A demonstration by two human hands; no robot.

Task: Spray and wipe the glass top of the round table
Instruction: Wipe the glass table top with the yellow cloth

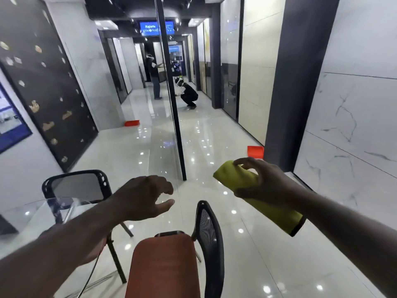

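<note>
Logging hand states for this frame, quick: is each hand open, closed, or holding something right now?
Left hand: open, fingers loosely curled, holding nothing.
Right hand: fingers curled round the yellow cloth, holding it.

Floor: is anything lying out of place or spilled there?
A red item lies loose on the floor by the left wall, and a second red item lies by the dark pillar. I cannot tell what they are. No spill or damage shows.
</note>
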